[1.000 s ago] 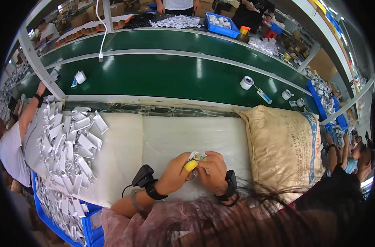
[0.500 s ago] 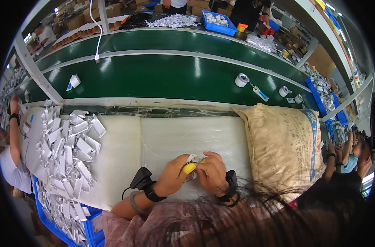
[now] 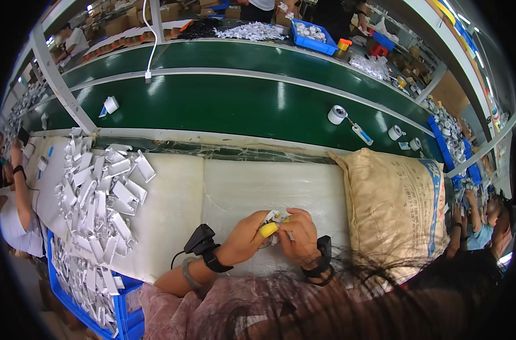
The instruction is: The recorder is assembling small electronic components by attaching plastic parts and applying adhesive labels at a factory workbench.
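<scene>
Close together at the middle of the covered table, my left hand (image 3: 248,233) and my right hand (image 3: 300,235) are both closed on a small white plastic part (image 3: 277,216). A yellow piece (image 3: 268,229) shows at my left thumb; whether it is a wrap on the thumb or a separate thing, I cannot tell. My right fingertips press against the part beside the yellow piece. Most of the part is hidden by the fingers. To the left of my hands lies a spread heap of white plastic brackets (image 3: 102,195).
A blue crate (image 3: 128,317) of brackets stands at the lower left, a full tan sack (image 3: 391,209) at the right. Beyond the table runs a green conveyor belt (image 3: 212,105) carrying white round pieces (image 3: 337,114). A white cable (image 3: 154,45) hangs over it. Other people work on both sides.
The whole view has shifted slightly, so things sit a little further right. My hands stay together on the white part, and my right fingers have moved slightly over it.
</scene>
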Motion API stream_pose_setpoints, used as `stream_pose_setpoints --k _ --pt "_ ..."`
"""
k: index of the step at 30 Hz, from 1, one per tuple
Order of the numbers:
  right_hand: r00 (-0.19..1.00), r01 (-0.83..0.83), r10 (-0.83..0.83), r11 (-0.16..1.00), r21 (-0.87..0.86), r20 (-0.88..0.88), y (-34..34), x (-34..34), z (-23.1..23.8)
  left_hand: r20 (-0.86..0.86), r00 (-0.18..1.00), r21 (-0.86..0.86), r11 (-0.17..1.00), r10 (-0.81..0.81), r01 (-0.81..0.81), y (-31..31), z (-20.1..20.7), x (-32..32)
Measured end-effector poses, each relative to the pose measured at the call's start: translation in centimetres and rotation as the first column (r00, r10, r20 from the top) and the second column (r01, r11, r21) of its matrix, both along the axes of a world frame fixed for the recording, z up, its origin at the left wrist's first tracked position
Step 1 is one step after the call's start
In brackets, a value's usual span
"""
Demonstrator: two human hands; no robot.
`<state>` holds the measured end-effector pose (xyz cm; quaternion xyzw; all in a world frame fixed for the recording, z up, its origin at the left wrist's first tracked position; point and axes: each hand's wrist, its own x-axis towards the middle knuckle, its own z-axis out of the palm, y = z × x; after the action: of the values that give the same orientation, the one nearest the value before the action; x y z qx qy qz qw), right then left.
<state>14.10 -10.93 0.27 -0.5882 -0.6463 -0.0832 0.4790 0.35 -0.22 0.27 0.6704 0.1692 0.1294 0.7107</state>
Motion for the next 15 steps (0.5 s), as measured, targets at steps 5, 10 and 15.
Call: stream_pose_setpoints --k 5,10,15 --pt "0.999 0.034 -0.034 0.999 -0.015 -0.025 0.11 -0.52 0.16 0.039 0.999 0.123 0.992 0.024 -0.029 -0.05 -0.47 -0.03" --pt "0.999 0.024 -0.025 0.999 -0.024 -0.031 0.01 -0.14 -0.39 0.023 1.000 0.117 0.993 0.002 -0.005 0.14 -0.26 0.24" --pt "0.998 0.053 -0.052 0.998 0.014 -0.042 0.58 -0.10 -0.25 0.110 0.993 0.187 0.981 0.030 -0.051 0.39 -0.37 0.48"
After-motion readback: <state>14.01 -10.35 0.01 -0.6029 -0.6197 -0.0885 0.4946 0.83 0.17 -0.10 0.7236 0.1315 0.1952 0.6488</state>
